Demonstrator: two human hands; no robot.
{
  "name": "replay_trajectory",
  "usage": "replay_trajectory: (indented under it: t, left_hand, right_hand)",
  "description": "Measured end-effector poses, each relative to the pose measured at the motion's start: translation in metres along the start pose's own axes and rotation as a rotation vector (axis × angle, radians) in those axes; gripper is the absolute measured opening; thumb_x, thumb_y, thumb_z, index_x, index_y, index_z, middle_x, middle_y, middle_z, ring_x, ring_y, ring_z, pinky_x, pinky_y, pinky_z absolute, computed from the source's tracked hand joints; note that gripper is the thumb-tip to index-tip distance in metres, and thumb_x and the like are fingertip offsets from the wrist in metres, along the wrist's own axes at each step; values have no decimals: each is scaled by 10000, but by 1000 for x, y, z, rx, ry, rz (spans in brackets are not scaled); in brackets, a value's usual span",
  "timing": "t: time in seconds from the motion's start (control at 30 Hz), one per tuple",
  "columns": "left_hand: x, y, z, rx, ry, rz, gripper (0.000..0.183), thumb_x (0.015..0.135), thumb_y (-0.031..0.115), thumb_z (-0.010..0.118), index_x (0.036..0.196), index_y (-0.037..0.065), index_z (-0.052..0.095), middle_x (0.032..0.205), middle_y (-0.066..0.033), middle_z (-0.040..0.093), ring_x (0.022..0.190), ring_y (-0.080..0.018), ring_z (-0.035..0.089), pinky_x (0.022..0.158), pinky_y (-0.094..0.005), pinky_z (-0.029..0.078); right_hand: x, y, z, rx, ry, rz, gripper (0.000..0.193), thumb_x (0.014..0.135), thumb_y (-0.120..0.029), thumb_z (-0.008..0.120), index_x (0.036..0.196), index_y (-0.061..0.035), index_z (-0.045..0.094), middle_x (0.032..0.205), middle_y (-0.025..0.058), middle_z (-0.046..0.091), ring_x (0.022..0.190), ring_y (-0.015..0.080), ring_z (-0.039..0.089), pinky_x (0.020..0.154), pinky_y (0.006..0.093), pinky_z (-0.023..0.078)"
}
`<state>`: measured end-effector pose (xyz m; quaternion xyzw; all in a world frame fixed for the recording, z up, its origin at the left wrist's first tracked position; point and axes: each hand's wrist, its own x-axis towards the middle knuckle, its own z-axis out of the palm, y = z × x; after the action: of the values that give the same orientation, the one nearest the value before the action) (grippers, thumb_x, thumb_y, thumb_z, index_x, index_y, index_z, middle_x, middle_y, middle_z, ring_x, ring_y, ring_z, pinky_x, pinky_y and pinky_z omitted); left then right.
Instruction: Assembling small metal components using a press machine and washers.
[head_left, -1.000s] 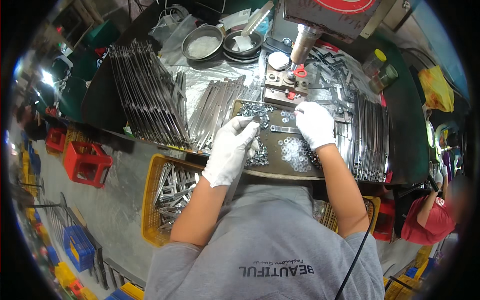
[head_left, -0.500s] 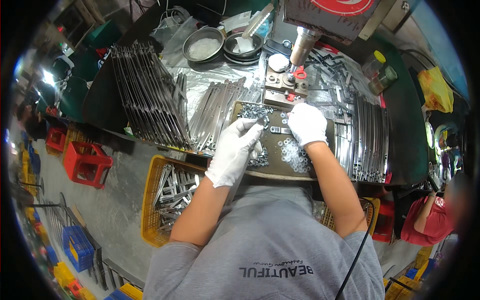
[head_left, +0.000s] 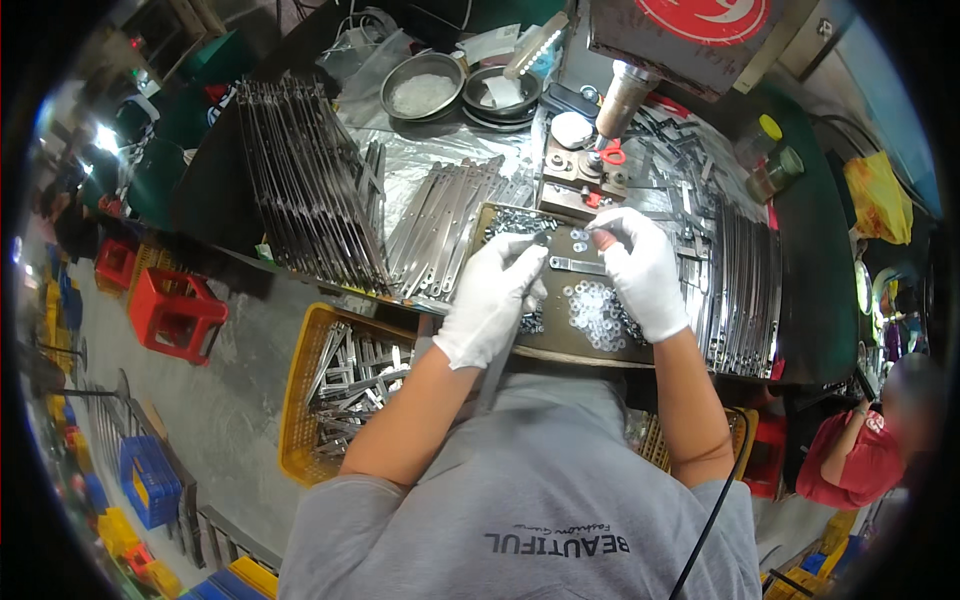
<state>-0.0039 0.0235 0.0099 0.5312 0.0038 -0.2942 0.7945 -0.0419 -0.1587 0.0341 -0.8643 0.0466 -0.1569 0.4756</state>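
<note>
My left hand point(head_left: 492, 305), in a white glove, is closed round a flat metal strip point(head_left: 492, 382). The strip's dark upper end pokes out past the fingertips, and its lower part hangs below the palm. My gloved right hand point(head_left: 643, 275) has thumb and forefinger brought together over the tray; what they pinch, if anything, is too small to make out. A bare fingertip shows through that glove. Between both hands, a short metal bar point(head_left: 577, 265) lies on the shallow tray point(head_left: 560, 340). Translucent plastic washers point(head_left: 597, 315) are heaped below it, and small metal fasteners point(head_left: 515, 222) at the tray's upper left.
Behind the tray stands a press ram point(head_left: 625, 100) above a metal fixture point(head_left: 583, 180). Metal strips point(head_left: 440, 215) are stacked at left and right. Bowls point(head_left: 424, 85) sit at the back. A yellow basket point(head_left: 297, 410) of metal parts stands below left. Another person point(head_left: 850, 450) is at far right.
My right hand has drawn back from the fixture side, baring more of the short bar and washers, with its thumb and forefinger now visible. My left hand keeps its hold on the strip.
</note>
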Motion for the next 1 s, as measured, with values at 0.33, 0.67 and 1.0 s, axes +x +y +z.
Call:
replay_trajectory:
  t: [0.33,0.67,1.0]
  left_hand:
    - [-12,17,-4,264,-14,105,210,903,103,577,1078,-12,592,941,-55,642,806,-86,580,708,-230,478]
    - [-18,13,10,172,-174,90,205,961,235,546,969,39,608,762,6,589,551,-42,490,484,-195,396]
    - [-20,24,-18,165,-130,135,240,965,202,530,1123,22,551,840,-3,590,571,-55,503,492,-206,419]
  right_hand:
    - [-1,-38,42,-354,136,-479,193,657,3,607,834,-69,631,764,118,602,713,303,603,640,381,484]
    - [-14,-9,19,433,-29,90,334,778,-99,759,973,-64,490,794,-28,460,714,66,452,620,205,389]
    - [46,83,-75,-187,94,26,68,865,-1,565,933,1,565,836,37,571,805,126,504,773,260,422]
